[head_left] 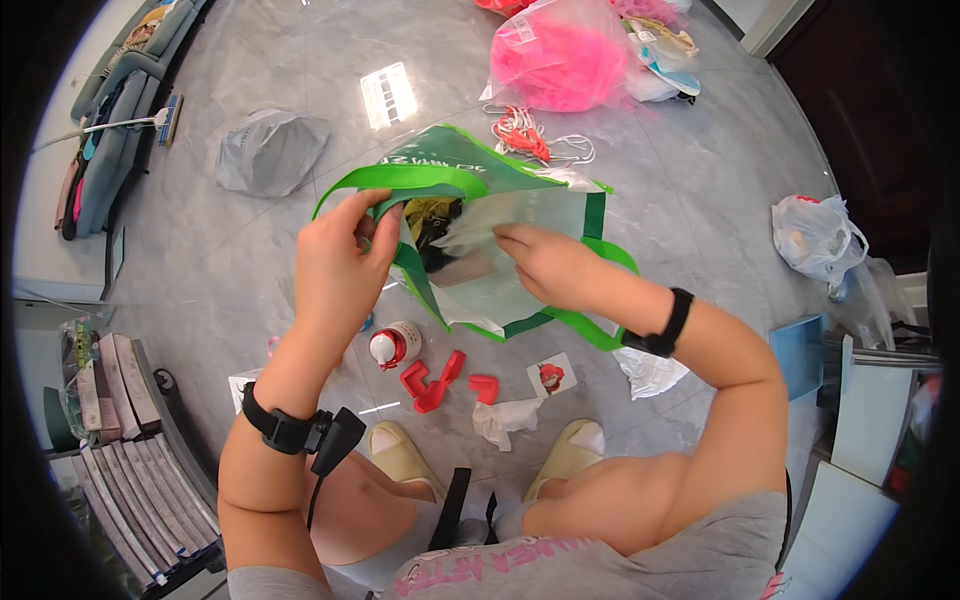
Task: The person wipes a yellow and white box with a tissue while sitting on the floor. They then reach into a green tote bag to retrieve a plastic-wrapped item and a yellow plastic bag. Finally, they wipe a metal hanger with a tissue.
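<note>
A green-and-white shopping bag [525, 315] stands on the floor before me with its mouth wide apart. My left hand [341, 255] pinches its left rim beside the bright green handle [420, 178]. Over the opening, my right hand [551, 266] has its fingertips together on a piece of translucent plastic [480, 221]; the thumb is mostly hidden. Inside the bag lie a yellow-olive item [431, 214], something black [435, 244] and a flat beige piece [463, 268].
Near my feet are a red-and-white bottle [394, 345], red plastic pieces [429, 390], a flower-printed card [551, 375] and crumpled white paper [652, 373]. Beyond the bag lie corded hangers [521, 139], a pink-filled plastic bag [562, 60] and a grey plastic bag [270, 154]. Shelved boxes [135, 487] stand left.
</note>
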Tool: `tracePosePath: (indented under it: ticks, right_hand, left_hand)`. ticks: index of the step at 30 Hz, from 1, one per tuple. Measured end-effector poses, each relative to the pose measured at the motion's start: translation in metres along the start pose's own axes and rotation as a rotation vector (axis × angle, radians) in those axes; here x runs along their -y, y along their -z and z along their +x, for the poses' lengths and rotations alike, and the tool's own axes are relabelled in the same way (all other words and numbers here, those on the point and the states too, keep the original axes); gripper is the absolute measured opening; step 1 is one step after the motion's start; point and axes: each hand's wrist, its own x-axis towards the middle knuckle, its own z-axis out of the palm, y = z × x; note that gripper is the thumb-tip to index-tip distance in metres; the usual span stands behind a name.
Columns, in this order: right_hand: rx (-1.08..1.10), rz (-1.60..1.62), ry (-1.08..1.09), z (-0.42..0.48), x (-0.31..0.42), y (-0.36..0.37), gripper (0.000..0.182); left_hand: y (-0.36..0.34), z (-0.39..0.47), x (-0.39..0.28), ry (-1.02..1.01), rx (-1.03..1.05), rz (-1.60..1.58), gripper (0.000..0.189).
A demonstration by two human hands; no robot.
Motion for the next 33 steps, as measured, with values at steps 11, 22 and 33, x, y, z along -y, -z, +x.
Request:
tracePosePath:
  ticks: [11,22,33]
  right_hand:
    - [-0.290,-0.175,0.000,-0.157,0.046,0.046,0.035]
    - [-0.577,-0.295,-0.484,-0.289,0.036,0.007,0.042]
    - [-0.411,0.077,-0.780,-0.311,-0.008,-0.072,0.049]
  left_hand:
    - [-0.015,-0.010,-0.015,0.000,0.047,0.027,0.020]
    - [-0.040,-0.031,-0.034,-0.151,0.139,0.271,0.033]
    - [-0.107,-0.101,-0.106,-0.871,0.308,0.216,0.049]
